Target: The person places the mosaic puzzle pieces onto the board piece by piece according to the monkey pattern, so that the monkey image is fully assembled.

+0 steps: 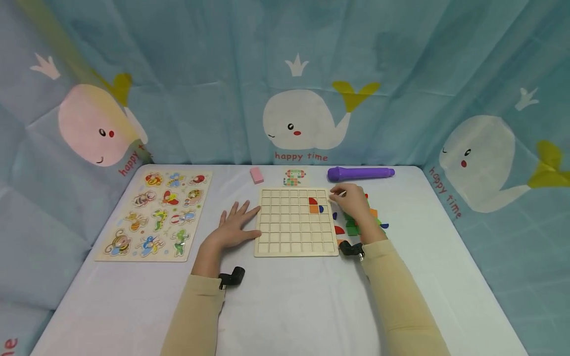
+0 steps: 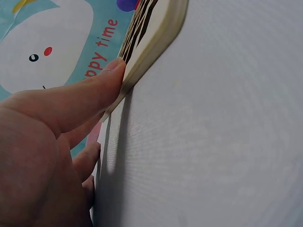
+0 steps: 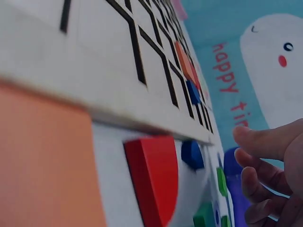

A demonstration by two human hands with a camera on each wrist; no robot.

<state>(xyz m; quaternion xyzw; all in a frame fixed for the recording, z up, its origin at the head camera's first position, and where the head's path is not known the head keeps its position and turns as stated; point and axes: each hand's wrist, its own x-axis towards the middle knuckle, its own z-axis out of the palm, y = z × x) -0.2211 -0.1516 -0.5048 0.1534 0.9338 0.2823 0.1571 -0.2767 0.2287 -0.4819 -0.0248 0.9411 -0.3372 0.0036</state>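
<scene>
Clearly, the squarish gridded board (image 1: 295, 226) faces up (left hand (image 1: 233, 227) touching).

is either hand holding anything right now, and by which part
No hold is visible: the left hand only touches the grid board at its left edge; whether the right hand pinches anything cannot be told.

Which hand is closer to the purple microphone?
Right hand, on the near side of the purple microphone; left hand farther off, at the left edge of the grid board.
</scene>
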